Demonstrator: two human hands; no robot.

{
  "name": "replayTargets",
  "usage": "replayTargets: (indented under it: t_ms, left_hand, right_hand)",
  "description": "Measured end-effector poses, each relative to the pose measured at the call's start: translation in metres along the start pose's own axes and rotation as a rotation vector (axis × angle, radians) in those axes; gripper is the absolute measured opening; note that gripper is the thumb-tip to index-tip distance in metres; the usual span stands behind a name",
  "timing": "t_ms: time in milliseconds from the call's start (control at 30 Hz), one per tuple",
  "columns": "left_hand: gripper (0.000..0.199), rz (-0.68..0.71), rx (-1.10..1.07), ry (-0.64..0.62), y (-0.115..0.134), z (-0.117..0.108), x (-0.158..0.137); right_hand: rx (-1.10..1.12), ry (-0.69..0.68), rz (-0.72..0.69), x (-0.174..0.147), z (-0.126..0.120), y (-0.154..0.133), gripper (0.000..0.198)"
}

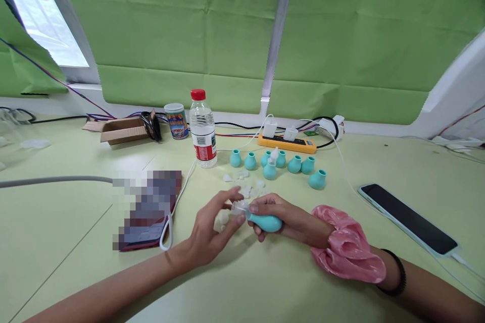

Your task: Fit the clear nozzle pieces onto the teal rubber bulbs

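My right hand [278, 212] is closed round a teal squeeze bulb [268, 223], its narrow end pointing left. At that end sits a clear plastic tip [239, 207], pinched between the thumb and fingers of my left hand [214, 224]. Whether the tip is fully seated in the bulb I cannot tell. Just beyond my hands lie several small clear and whitish plastic pieces [246, 191], some partly hidden by my fingers. Behind those stand several more teal bulbs [250, 161], most with open necks. One bulb [269, 171] near the middle has a clear tip in its neck.
A water bottle [202, 131] with a red cap and a printed can [176, 122] stand at the back. Beside them are an open cardboard box [125, 130] and an orange power strip [287, 143]. Phones lie left [151, 212] and right [407, 219], with white cables across the table.
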State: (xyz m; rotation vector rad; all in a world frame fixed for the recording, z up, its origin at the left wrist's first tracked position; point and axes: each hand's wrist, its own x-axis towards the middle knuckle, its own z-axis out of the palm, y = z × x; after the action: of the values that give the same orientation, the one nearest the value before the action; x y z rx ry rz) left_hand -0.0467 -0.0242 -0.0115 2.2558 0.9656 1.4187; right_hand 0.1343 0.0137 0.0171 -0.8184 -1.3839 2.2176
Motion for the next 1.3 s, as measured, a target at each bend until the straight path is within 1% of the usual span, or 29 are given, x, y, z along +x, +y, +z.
replayTargets:
  t_ms: [67,133,200,300,367,467,600,700,833,900,967,1067,1133,1200,1300]
  left_hand:
    - [0.031,-0.153,-0.062,0.055,0.000,-0.004,0.004]
    - [0.020,-0.215,-0.003,0.053,-0.003,-0.008,0.009]
    - [0.019,-0.229,0.167,-0.004,-0.007,-0.012,0.014]
    - [0.019,-0.212,0.459,-0.170,-0.012,-0.010,0.016]
    - [0.026,-0.181,0.594,-0.264,-0.015,-0.006,0.015]
    - [0.041,-0.138,0.660,-0.353,-0.017,0.000,0.012]
    - [0.046,-0.150,0.660,-0.426,-0.018,0.002,0.012]
    - [0.039,-0.209,0.700,-0.452,-0.016,-0.001,0.014]
    - [0.020,-0.273,0.874,-0.494,-0.009,-0.005,0.017]
    - [0.017,-0.286,0.941,-0.547,-0.008,-0.006,0.017]
    - [0.019,-0.294,0.951,-0.576,-0.010,-0.005,0.016]
    - [0.021,-0.264,0.896,-0.545,-0.015,-0.005,0.015]
    - [0.019,-0.231,0.802,-0.453,-0.017,-0.006,0.016]
    - [0.015,-0.240,0.636,-0.291,-0.015,-0.007,0.018]
    - [0.012,-0.357,0.234,-0.031,-0.006,-0.008,0.020]
  right_hand:
    - [0.008,0.006,-0.048,0.000,0.000,-0.002,0.019]
    - [0.014,0.045,-0.111,0.000,-0.002,-0.005,0.019]
    - [0.048,0.091,-0.157,-0.001,-0.005,-0.010,0.018]
    - [0.125,0.150,-0.183,-0.002,-0.008,-0.015,0.018]
    - [0.151,0.181,-0.191,-0.003,-0.008,-0.017,0.019]
    - [0.147,0.192,-0.193,-0.002,-0.007,-0.017,0.020]
    - [0.083,0.176,-0.223,-0.003,-0.008,-0.017,0.021]
    - [0.011,0.175,-0.253,-0.004,-0.008,-0.017,0.020]
    - [-0.068,0.156,-0.277,-0.005,-0.007,-0.016,0.019]
    - [-0.101,0.158,-0.280,-0.004,-0.006,-0.015,0.019]
    - [-0.130,0.169,-0.277,-0.003,-0.005,-0.015,0.020]
    - [-0.177,0.184,-0.266,-0.001,-0.005,-0.014,0.021]
    - [-0.236,0.193,-0.276,0.000,-0.006,-0.013,0.023]
    - [-0.329,0.207,-0.309,0.000,-0.006,-0.011,0.023]
    - [-0.533,0.267,-0.380,0.000,-0.005,-0.007,0.021]
